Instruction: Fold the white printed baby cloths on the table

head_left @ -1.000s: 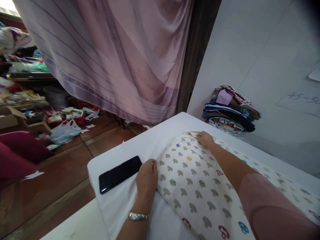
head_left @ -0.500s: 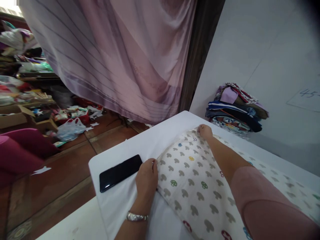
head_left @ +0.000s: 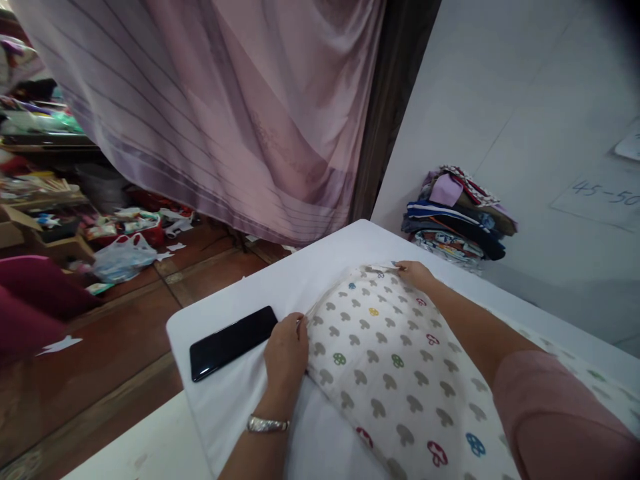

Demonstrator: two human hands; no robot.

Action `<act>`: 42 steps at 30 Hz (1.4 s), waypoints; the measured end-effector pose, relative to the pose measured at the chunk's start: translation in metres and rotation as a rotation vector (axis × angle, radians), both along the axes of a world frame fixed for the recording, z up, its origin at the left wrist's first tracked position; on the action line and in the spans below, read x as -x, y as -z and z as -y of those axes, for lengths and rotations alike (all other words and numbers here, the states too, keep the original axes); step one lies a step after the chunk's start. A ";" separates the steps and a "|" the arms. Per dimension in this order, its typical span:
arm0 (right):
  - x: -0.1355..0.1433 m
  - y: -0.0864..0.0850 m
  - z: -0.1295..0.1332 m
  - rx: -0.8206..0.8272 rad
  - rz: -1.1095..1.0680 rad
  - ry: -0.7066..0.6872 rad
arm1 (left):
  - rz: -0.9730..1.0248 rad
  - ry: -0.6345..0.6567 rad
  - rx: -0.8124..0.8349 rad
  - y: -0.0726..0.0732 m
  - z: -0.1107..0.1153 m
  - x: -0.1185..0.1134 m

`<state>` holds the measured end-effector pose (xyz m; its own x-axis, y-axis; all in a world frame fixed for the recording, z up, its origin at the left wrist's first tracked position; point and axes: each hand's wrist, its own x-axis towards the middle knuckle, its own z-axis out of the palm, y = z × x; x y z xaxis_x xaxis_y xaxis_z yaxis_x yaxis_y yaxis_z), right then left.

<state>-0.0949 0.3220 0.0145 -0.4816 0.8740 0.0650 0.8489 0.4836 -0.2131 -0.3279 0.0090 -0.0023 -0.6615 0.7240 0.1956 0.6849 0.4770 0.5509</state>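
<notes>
A white cloth printed with mushrooms, mostly grey with a few coloured ones, spreads over the white-covered table and runs off to the right. My left hand, with a silver bracelet at the wrist, pinches its near left corner. Farther back, my right hand grips the far edge of the same cloth between thumb and fingers. The edge stretches between the two hands, slightly raised. Just left of my left hand lies a black phone, flat on the table.
The white table has a rounded left corner. Folded clothes are stacked against the wall at the back right. A pink curtain hangs behind. On the tiled floor are a plastic bag, boxes and paper scraps.
My right hand has moved slightly down and outward with the cloth's far edge, opening more of the printed surface. My left hand keeps its hold. The view has shifted a little right.
</notes>
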 end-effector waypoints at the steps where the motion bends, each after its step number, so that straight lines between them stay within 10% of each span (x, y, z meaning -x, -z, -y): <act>1: 0.002 0.000 0.002 -0.008 0.007 -0.006 | 0.002 -0.001 -0.002 0.000 0.000 0.000; 30: 0.045 0.007 0.009 -0.110 0.262 0.052 | 0.018 -0.006 0.002 -0.002 0.001 -0.001; 42: 0.033 -0.038 -0.004 -0.203 0.014 0.178 | 0.017 -0.005 0.005 -0.001 0.001 0.001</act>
<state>-0.1275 0.3262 0.0524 -0.3235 0.9148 0.2420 0.9266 0.3580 -0.1147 -0.3287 0.0083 -0.0009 -0.6687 0.7214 0.1802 0.6727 0.4836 0.5600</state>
